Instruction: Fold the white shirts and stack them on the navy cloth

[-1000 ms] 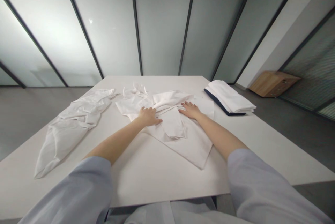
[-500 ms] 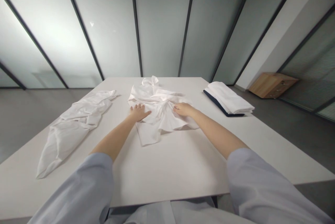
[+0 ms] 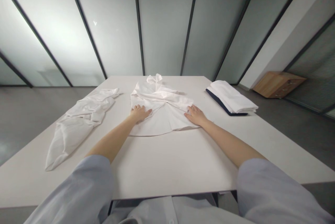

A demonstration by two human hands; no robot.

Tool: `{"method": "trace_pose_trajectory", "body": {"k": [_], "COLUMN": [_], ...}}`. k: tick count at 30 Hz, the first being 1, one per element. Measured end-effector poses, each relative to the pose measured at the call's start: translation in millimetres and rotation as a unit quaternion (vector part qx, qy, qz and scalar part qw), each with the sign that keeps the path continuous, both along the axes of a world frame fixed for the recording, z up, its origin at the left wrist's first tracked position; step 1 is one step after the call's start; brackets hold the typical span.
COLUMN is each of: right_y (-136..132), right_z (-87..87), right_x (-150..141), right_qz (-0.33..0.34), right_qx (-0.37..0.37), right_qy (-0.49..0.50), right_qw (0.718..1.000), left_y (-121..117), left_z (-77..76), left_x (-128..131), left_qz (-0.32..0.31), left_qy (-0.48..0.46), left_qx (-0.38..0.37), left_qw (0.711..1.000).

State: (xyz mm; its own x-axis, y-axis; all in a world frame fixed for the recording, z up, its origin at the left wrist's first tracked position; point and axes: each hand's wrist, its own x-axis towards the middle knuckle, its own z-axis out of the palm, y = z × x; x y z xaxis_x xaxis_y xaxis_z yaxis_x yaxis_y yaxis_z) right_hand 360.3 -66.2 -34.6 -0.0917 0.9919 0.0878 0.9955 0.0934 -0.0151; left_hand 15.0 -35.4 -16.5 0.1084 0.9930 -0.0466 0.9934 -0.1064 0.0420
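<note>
Resting palm-down on a soft white cloth garment [image 3: 159, 117], the person's two bare hands have their fingers extended rather than curled around fabric. The left hand [image 3: 140, 114] lies on the garment's left part, its thumb held out toward the middle. The right hand [image 3: 195, 116] lies at the garment's right edge, its fingers pointing away from the person. Between them the near part of the garment is spread fairly flat, with a curved lower edge and a few light creases. Beyond the hands the fabric is bunched in folds, rising to a small twisted tuft near the far edge of the broad white counter [image 3: 178, 161], on whose middle the garment lies.

To the left, well apart from it, a crumpled white length of cloth [image 3: 78, 124] stretches diagonally along the counter. To the right, a neatly folded white fabric stack [image 3: 231, 96] sits on a flat dark navy piece [image 3: 222, 104], whose material is hard to tell. A light brown wooden cabinet [image 3: 277, 84] stands on the grey floor [image 3: 274, 110] beyond the counter, near dark-framed frosted glass panels [image 3: 164, 25].
</note>
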Motion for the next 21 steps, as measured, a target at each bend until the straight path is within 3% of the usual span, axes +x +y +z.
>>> {"method": "trace_pose_trajectory", "body": {"k": [9, 18, 21], "right_y": [-23.1, -30.6, -31.0], "right_z": [-0.6, 12.8, 22.3], "right_x": [9.0, 4.6, 5.7], "right_qz": [-0.015, -0.005, -0.018], "right_qx": [-0.069, -0.033, -0.017], "right_qy": [-0.005, 0.006, 0.008], "right_qw": [0.997, 0.999, 1.000], "left_y": [-8.7, -22.5, -24.5], "left_z": [-6.5, 1.8, 8.2], "left_x": [-27.3, -26.3, -23.8], "left_qz": [-0.075, -0.090, -0.059], "left_qy": [-0.024, -0.001, 0.001], "left_qx": [0.051, 0.034, 0.025], "left_qw": [0.996, 0.995, 0.998]}}
